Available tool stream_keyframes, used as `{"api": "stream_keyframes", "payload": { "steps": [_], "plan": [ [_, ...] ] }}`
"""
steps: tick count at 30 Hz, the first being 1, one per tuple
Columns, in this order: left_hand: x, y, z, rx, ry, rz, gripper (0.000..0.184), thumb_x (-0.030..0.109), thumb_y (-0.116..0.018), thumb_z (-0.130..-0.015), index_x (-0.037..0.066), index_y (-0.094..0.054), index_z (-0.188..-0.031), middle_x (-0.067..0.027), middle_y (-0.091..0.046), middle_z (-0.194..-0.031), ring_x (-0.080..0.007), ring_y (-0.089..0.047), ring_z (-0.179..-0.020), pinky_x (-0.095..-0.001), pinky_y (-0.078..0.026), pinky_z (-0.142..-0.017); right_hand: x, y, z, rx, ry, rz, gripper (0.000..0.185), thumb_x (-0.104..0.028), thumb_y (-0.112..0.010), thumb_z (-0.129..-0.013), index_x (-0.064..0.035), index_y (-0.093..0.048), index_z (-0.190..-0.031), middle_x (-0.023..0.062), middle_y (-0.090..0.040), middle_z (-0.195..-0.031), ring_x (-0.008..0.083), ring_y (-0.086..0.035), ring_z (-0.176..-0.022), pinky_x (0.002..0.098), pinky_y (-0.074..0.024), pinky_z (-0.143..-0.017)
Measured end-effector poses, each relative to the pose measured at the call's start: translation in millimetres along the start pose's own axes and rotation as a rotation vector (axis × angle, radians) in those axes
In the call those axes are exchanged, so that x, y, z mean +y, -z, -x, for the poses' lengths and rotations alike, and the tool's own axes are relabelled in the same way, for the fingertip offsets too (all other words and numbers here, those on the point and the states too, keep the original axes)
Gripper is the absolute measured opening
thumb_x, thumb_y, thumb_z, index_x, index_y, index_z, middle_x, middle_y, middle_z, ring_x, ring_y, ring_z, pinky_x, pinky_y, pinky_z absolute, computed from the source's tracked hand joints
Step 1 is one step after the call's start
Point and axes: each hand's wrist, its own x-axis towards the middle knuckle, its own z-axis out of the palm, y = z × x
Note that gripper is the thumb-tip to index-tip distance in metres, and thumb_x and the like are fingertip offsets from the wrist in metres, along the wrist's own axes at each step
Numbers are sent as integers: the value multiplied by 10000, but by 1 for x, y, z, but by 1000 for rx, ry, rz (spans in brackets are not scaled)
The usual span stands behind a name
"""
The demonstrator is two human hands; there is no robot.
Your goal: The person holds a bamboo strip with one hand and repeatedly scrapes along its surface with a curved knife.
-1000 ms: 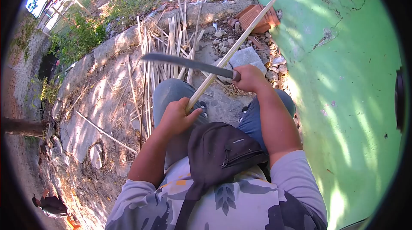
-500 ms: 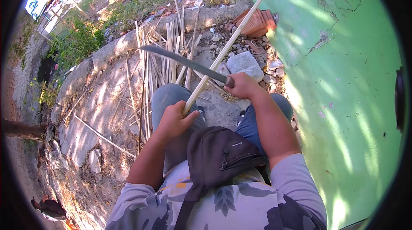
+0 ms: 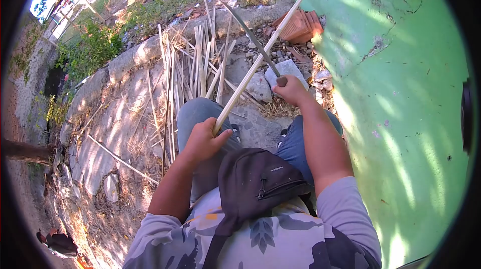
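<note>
Pale wood is what you've got pinched in your left hand (image 3: 204,141), fingers curled around the bottom end of a long strip (image 3: 250,73), with the thumb lying along the near side of the grip. Your right hand (image 3: 293,90) is closed in a fist around the handle of a long knife (image 3: 253,40), fingers wrapped snug. The strip slants up and away to the right, and the blade points up and to the left, so the two cross in an X above your right hand. Can't tell if they're actually touching at the crossing, tbh.

Bit further out, you've got your jeans (image 3: 198,118) with both knees bent, your left hand right by the left one, and a dark bag (image 3: 260,184) across your front. Past your left knee there's a messy pile of strips (image 3: 200,68) on the ground, most of them pointing away from you, plus a lone stick (image 3: 123,160) lying off to the left. Just beyond your right hand sits a pale block (image 3: 290,71) with a rock (image 3: 259,87) beside it, then some orange tiles (image 3: 300,27) farther up. All along your right is a cracked green surface (image 3: 401,93), patchy with sunlight.
</note>
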Motion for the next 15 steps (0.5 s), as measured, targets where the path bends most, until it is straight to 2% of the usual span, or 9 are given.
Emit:
{"api": "stream_keyframes", "payload": {
  "steps": [1, 4, 5, 8, 11, 14, 15],
  "plan": [
    [0, -1, -1, 9, 4, 11, 432, 346, -776, -873, -26, -562, -821, -174, -583, -660, -266, -578, -593, -420, -474, -605, -7, -2, 3, -15, 20, 12, 310, -276, -802, -799, -3, -671, -865, 107, -675, -758, 204, -616, -683, 375, -498, -670],
    [2, -1, 1, 14, 36, 62, 433, 349, -774, -872, -26, -563, -822, -178, -585, -664, -277, -578, -597, -423, -474, -608, -27, -13, 15, -178, 114, 152, 323, -308, -780, -794, -35, -717, -955, 180, -714, -841, 336, -699, -799, 419, -537, -744],
    [3, -2, 1, 15, 49, 82, 434, 350, -774, -872, -26, -563, -822, -178, -586, -665, -281, -578, -599, -423, -474, -609, -30, -18, 17, -220, 175, 185, 299, -304, -771, -795, -46, -713, -933, 203, -704, -853, 374, -694, -829, 434, -539, -740],
    [-2, -4, 1, 19, 39, 63, 431, 348, -780, -867, -22, -563, -825, -165, -584, -659, -265, -578, -598, -410, -472, -600, -58, -16, 28, -296, 340, 455, 275, -294, -766, -793, -56, -713, -919, 209, -702, -859, 392, -686, -842, 440, -542, -738],
    [-4, 0, 0, -22, -18, -34, 430, 349, -786, -861, -19, -566, -829, -153, -584, -656, -250, -575, -596, -404, -471, -596, -54, -12, 25, -261, 369, 500, 282, -301, -782, -789, -60, -716, -920, 172, -712, -823, 335, -701, -792, 423, -540, -723],
    [-8, 0, 0, -10, 33, 100, 430, 348, -787, -858, -20, -566, -827, -154, -579, -650, -234, -576, -599, -402, -470, -594, -1, -17, -4, -271, -34, 59, 339, -310, -807, -779, -55, -720, -986, 119, -719, -815, 244, -687, -745, 385, -531, -712],
    [-8, 0, -2, -9, 17, 94, 430, 348, -789, -857, -19, -567, -827, -151, -578, -649, -229, -573, -600, -402, -470, -594, -3, -10, -7, -133, -69, 5, 406, -311, -823, -778, -27, -716, -1046, 79, -712, -820, 171, -646, -731, 345, -518, -714]
  ]
}}
